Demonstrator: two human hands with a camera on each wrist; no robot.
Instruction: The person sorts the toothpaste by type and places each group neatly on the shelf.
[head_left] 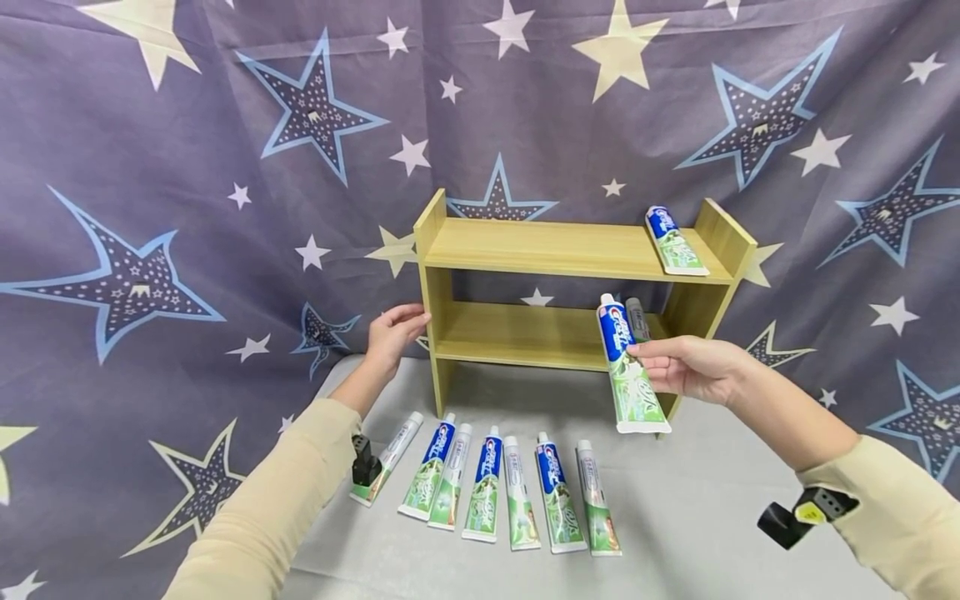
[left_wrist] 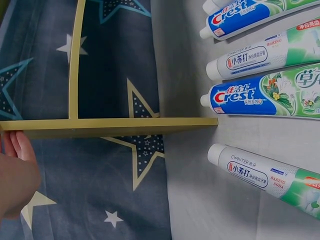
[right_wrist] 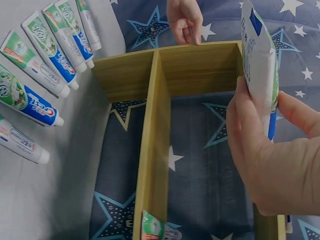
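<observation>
My right hand (head_left: 697, 367) pinches a blue-and-green Crest toothpaste tube (head_left: 633, 375) between thumb and fingers, holding it in front of the wooden shelf's (head_left: 525, 246) right half. The right wrist view catches this toothpaste tube (right_wrist: 260, 65) edge-on. My left hand (head_left: 393, 337) touches the outer face of the shelf's left side panel with its fingertips; in the left wrist view that hand (left_wrist: 17, 175) is partly cut off. Another Crest tube (head_left: 675, 242) lies at the right end of the top board. Behind the held tube, a silver-and-green tube (head_left: 637, 318) sits on the lower board, partly hidden.
Several toothpaste tubes lie in a row on the grey tabletop (head_left: 487, 396) before the shelf, Crest tubes (head_left: 486, 483) alternating with silver-and-green baking soda tubes (head_left: 597, 498). A star-patterned curtain (head_left: 225, 217) hangs behind. Both wrists carry black cameras.
</observation>
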